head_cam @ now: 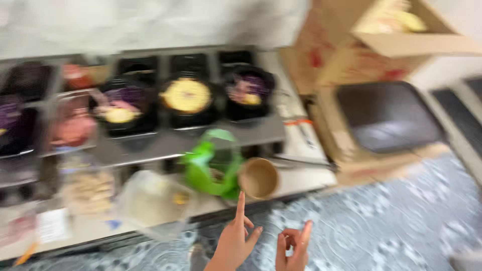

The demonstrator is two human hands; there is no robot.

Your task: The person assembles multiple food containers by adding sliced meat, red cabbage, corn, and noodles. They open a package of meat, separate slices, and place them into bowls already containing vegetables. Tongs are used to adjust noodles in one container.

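The view is blurred by motion. My left hand (235,241) is raised at the bottom centre, index finger pointing up, just below a small brown paper cup (258,177) and a bright green container (211,163). My right hand (294,246) sits beside it with fingers loosely curled and apart. Neither hand holds anything. On the counter behind stand three black bowls of food: one with purple and yellow contents (123,106), one with a yellow disc (187,95), one with purple filling (247,90).
Metal trays (30,120) with red and purple ingredients line the left. Clear plastic tubs (150,200) sit at the counter's front edge. Cardboard boxes (371,45) stack at the right above a dark tray (386,118). A patterned blue-grey floor (391,216) lies below.
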